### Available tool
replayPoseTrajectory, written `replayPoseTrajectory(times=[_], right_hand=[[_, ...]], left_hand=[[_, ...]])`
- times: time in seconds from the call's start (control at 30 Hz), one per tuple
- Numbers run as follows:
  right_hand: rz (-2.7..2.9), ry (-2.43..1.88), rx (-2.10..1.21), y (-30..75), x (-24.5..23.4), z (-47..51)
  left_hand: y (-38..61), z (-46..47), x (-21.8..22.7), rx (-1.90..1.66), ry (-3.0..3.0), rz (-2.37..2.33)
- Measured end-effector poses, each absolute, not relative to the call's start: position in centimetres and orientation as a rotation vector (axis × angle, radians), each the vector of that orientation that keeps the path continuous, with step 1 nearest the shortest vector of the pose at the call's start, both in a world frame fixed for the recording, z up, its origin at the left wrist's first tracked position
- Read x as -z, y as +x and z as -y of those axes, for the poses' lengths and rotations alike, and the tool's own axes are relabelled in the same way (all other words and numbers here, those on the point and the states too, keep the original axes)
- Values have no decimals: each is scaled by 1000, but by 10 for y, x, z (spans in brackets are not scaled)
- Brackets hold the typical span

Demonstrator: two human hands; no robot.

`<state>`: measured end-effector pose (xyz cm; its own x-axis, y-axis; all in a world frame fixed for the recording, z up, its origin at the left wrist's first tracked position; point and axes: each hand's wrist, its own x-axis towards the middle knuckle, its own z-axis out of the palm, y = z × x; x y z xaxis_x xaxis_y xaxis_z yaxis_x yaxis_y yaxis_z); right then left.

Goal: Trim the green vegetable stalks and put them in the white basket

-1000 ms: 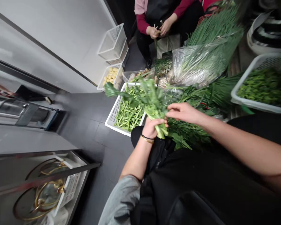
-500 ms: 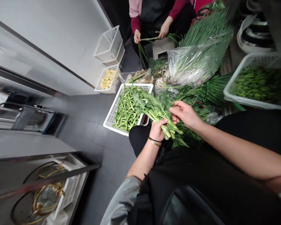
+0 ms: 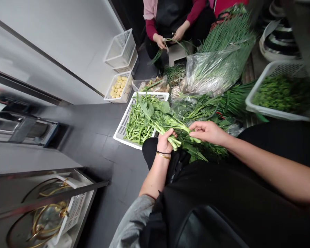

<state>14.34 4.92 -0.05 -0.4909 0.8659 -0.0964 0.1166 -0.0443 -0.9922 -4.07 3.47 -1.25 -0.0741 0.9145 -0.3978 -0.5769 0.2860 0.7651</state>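
A: Where's the bunch of stalks [image 3: 162,121]?
B: I've got it in my left hand [image 3: 166,139], over the near corner of the basket of cut stems [image 3: 124,124]. My right hand [image 3: 208,131] is just right of it, on one stalk.
A: Behind?
B: Bagged greens [image 3: 209,72], then a co-worker [image 3: 175,17]. Second basket [image 3: 274,112] far right.

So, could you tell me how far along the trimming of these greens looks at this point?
Done: the white basket on the floor already holds a layer of trimmed green stems. In hand: the left hand grips a leafy bunch by its cut ends, while the right hand pinches one stalk. Left: a loose pile of greens lies beyond the hands, so plenty seems to remain.
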Motion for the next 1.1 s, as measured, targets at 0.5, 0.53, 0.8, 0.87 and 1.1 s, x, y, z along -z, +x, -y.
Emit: replayPoseTrajectory(times=[0.5, 0.53, 0.8, 0.87, 1.1], right_hand=[[1372, -1151, -1714, 198, -57, -35], [1351, -1152, -1700, 188, -51, -35], [1261, -1094, -1687, 129, -4, -37], [1330, -1054, -1743, 136, -4, -42], [1680, -1284, -1170, 149, -15, -65]], left_hand=[[-99, -43, -3, -1393, 521, -1325], [-89, -39, -3, -1370, 406, -1183], [-14, 2, 1, -1032, 385, -938], [-16, 2, 1, -1079, 413, -997], [-13, 1, -1, -1260, 463, -1006]])
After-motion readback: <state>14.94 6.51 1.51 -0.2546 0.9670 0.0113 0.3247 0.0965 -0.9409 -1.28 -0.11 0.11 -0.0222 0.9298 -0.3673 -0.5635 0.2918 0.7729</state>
